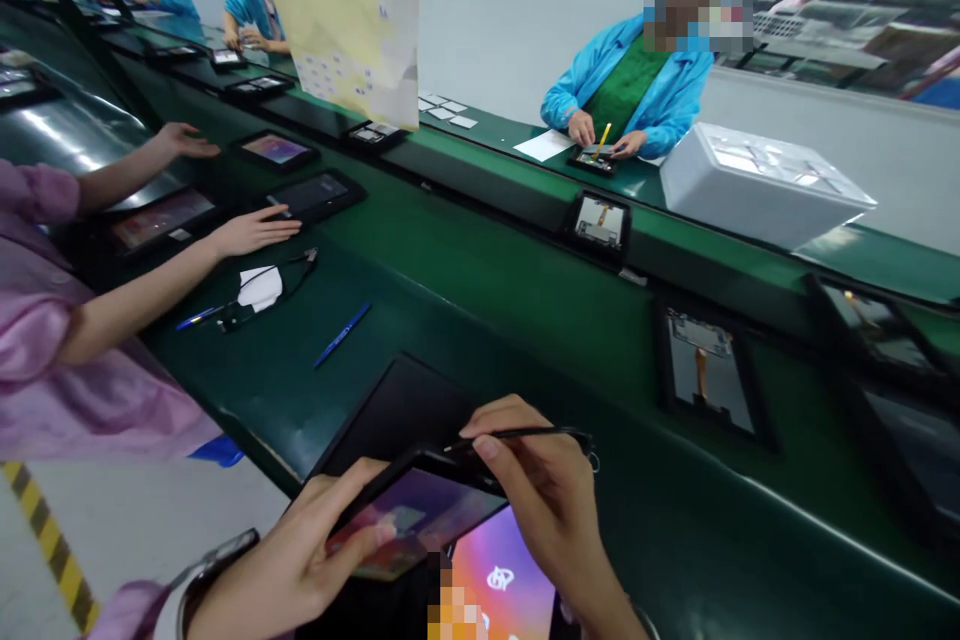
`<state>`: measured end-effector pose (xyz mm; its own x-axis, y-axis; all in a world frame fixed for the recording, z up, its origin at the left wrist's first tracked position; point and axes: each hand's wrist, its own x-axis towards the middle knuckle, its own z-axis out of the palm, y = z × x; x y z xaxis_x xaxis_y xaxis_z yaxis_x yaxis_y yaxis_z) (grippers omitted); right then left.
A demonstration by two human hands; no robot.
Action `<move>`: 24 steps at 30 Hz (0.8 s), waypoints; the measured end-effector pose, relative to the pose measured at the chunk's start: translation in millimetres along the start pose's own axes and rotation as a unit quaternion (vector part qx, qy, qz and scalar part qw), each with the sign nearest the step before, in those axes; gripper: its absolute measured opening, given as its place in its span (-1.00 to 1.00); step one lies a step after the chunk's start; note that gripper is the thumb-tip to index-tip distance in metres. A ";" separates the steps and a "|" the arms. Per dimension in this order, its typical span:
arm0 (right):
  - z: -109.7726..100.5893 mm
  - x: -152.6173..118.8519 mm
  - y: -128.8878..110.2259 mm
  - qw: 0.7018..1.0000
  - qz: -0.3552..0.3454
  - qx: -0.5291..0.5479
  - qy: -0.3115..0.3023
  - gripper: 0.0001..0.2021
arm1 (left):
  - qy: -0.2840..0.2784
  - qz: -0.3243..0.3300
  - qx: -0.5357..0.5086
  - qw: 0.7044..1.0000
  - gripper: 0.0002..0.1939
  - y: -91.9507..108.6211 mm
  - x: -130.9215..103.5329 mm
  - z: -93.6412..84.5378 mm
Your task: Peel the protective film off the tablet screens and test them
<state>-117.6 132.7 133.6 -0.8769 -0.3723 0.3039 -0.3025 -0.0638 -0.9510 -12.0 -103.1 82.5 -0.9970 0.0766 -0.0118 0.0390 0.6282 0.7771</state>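
My left hand [300, 545] is closed around the near left edge of a tablet [420, 520], its thumb on the lit screen. The tablet is tilted up, screen toward me. My right hand [544, 490] pinches a thin black pen-like tool [525, 433] with a small bright tip at the tablet's upper edge. I cannot tell exactly what kind of tool it is or whether its tip touches the tablet. Below lies a second tablet [517, 560], lit orange and purple with white marks, partly covered by my hands. A black flat pad or case [405, 400] is just behind.
A blue pen [343, 335], a cable [296, 270] and white paper [260, 288] lie left. A co-worker's hand [255, 230] rests near a dark tablet [315, 195]. Opened tablets [709, 365] sit on the green line. Across it, a person in blue works beside a white foam box [750, 190].
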 end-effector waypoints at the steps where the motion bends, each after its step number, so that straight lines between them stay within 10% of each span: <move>1: -2.5 2.0 -3.0 1.000 0.003 -0.008 -0.015 -0.82 | -0.021 0.009 0.011 1.000 -0.52 1.3 0.7 -0.5; 7: -12.5 24.8 -18.4 0.987 0.064 -0.080 -0.124 -0.87 | -0.054 -0.013 -0.025 0.998 -0.52 -7.3 4.2 3.2; 14: 2.8 43.0 35.6 0.974 0.043 -0.223 -0.008 -0.72 | 0.023 -0.169 -0.190 0.967 -0.17 -45.2 50.7 19.1; 24: -45.5 -127.5 66.7 0.909 0.158 -0.352 0.158 -0.68 | -0.040 -0.131 -0.187 0.973 -0.17 -49.1 54.5 17.1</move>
<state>-43.0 218.0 34.0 -0.9914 0.0235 0.1291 -0.0830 0.6500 -0.7554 -67.1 -116.5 32.9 -0.9601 0.0216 -0.2787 -0.2586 0.3098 0.9149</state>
